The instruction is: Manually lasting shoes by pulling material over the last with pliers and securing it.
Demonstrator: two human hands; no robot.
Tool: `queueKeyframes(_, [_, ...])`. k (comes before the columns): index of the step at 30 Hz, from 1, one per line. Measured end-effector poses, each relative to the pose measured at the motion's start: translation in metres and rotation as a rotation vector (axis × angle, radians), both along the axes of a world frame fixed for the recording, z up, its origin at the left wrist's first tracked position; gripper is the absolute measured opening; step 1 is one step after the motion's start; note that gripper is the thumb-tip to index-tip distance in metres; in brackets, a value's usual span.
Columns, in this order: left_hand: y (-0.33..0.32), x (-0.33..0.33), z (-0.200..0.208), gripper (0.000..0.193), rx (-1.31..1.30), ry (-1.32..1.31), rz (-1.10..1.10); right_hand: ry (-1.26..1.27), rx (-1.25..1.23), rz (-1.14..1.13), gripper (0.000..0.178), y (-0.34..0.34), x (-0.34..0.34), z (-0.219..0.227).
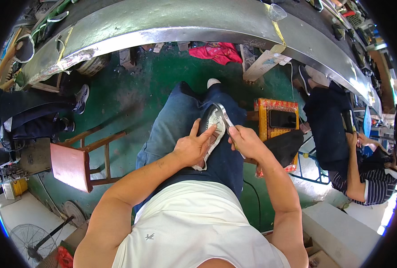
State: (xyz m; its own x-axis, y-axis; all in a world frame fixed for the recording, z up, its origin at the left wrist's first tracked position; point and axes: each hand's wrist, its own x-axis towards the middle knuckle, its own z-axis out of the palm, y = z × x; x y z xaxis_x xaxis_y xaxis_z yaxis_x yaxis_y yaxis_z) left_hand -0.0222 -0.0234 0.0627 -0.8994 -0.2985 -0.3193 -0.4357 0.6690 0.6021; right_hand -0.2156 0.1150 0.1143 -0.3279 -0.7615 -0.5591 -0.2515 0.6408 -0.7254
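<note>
A shoe (211, 119), dark with a pale ragged edge along its side, lies on my thighs with its rounded end away from me. My left hand (191, 149) holds it against my lap, the fingers spread along its left side and across its pale middle. In my right hand (247, 142) is a long metal hand tool (225, 117) with a curved, shiny head. That head touches or lies just over the shoe's rounded end at its right edge. My right fingers wrap the handle, and its lower end sticks out below them. The tool's exact kind is unclear.
A metal-edged workbench (162, 33) arches across the front. On my right stands a yellow-and-red stool (263, 127) bearing a phone (282, 119) and dark cloth. A co-worker (328, 129) sits beyond it. A wooden stool (71, 165) and another person (37, 105) are at left.
</note>
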Motion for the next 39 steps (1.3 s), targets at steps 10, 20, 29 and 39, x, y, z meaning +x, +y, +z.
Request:
queueKeyframes(10, [0.02, 0.011, -0.026, 0.088, 0.048, 0.123, 0.243, 0.401, -0.14, 0.303, 0.044, 0.016, 0.027, -0.014])
queueKeyframes(20, [-0.008, 0.032, -0.026, 0.102, 0.722, 0.124, 0.07, 0.416, -0.001, 0.305, 0.04, 0.041, 0.058, 0.001])
queueKeyframes(29, [-0.019, 0.043, -0.025, 0.081, 1.352, 0.34, 0.412, -0.115, -0.185, -0.251, 0.04, 0.088, 0.06, -0.042])
queueKeyframes(39, [-0.078, -0.032, 0.107, 0.075, 1.679, 0.527, 0.492, -0.144, -0.198, -0.366, 0.04, 0.091, 0.055, -0.048])
